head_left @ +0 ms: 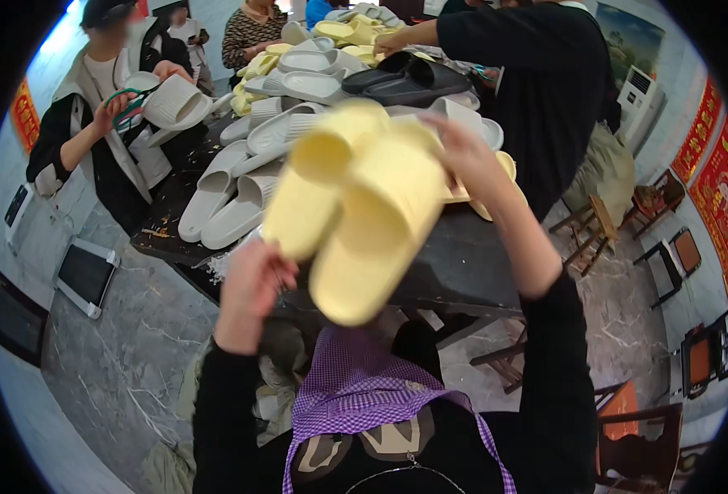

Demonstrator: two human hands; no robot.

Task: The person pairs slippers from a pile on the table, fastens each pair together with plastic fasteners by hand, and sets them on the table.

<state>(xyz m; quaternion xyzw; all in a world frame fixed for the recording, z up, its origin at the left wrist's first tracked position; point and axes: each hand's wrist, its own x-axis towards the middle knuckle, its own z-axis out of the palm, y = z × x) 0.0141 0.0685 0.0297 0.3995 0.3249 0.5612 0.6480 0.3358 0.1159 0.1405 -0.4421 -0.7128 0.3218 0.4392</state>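
A pair of pale yellow slippers (368,259) is held up over the near edge of the dark table, side by side and blurred by motion. My right hand (473,160) grips the toe end of the right one, its fingertips partly hidden. At the heel of the left slipper, the curled fingers of my left hand (255,280) pinch the edge. Just left of the pair, light grey slippers (224,198) lie on the table. Another yellow slipper (504,169) shows partly behind my right forearm.
Grey and yellow slippers (306,62) are heaped along the dark table (471,263), with a black pair (409,78) on top. At left a person (105,99) holds green-handled scissors (129,107) and grey slippers. Another person (529,82) reaches in at right. Wooden stools (590,235) stand at right.
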